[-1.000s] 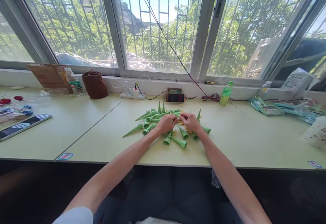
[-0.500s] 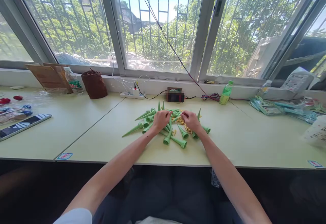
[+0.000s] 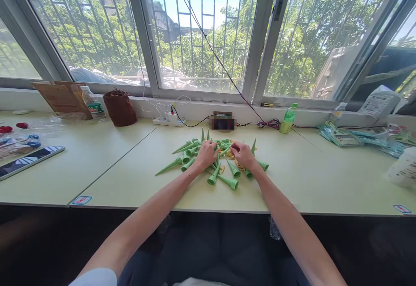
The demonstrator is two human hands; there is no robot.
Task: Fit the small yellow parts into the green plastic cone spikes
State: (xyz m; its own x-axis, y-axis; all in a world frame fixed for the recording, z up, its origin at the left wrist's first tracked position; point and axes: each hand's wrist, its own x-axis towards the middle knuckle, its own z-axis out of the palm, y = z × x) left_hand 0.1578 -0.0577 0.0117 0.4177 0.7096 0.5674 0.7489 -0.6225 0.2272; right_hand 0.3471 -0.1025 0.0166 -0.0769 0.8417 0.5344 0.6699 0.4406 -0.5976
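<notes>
Several green plastic cones (image 3: 232,183) lie in a loose pile on the pale table (image 3: 130,186), most on their sides, with two pointing up behind my left hand. Small yellow pieces (image 3: 239,165) are heaped among them. My left hand (image 3: 207,152) is closed over the middle of the pile, its fingers around a green cone that is partly hidden. Just to its right, my right hand (image 3: 241,152) is pinched beside the yellow pieces; what its fingertips hold is too small to make out.
Behind the pile stand a power strip (image 3: 169,122), a dark device (image 3: 222,122) and a green bottle (image 3: 288,119). A brown bag (image 3: 119,107) and a tablet (image 3: 30,161) are at left; plastic packets (image 3: 344,136) lie at right.
My left hand has shifted very slightly and its fingers have turned a little over the pile. My right hand has barely moved.
</notes>
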